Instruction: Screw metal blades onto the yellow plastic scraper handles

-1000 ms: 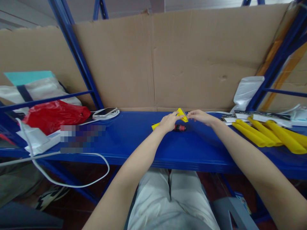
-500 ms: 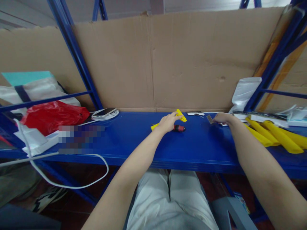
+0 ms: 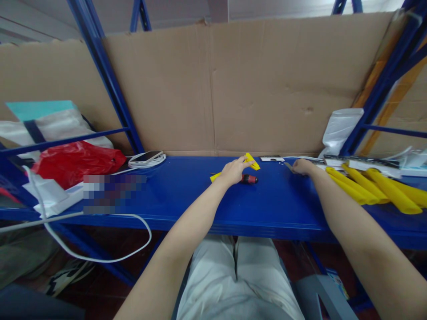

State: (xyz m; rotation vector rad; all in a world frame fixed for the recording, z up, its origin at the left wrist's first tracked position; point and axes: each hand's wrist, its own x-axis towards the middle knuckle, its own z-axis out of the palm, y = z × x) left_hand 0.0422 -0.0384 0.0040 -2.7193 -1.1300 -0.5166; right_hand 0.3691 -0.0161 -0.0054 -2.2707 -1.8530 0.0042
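My left hand point(image 3: 233, 170) is over the table with its fingertips closed on a folded yellow strip point(image 3: 252, 162). A yellow piece point(image 3: 215, 177) also shows on the wrist side of that hand; whether both are one strip I cannot tell. Partly under the hand lies a screwdriver with a red and black handle point(image 3: 249, 179). Farther right, my right hand point(image 3: 301, 166) is closed on a small flat greyish piece point(image 3: 288, 167) that sticks out to the left. Its exact kind is too small to make out.
Several rolled yellow sleeves point(image 3: 376, 189) lie at the right by a white bag point(image 3: 342, 129). A white card point(image 3: 271, 158) is near the cardboard back wall point(image 3: 267, 89). At the left are a phone point(image 3: 150, 156), white cables and a red bag point(image 3: 78, 162).
My right hand has shifted slightly left with the flat piece, which now shows at a narrower angle. My left hand has stayed in place on the yellow strip.
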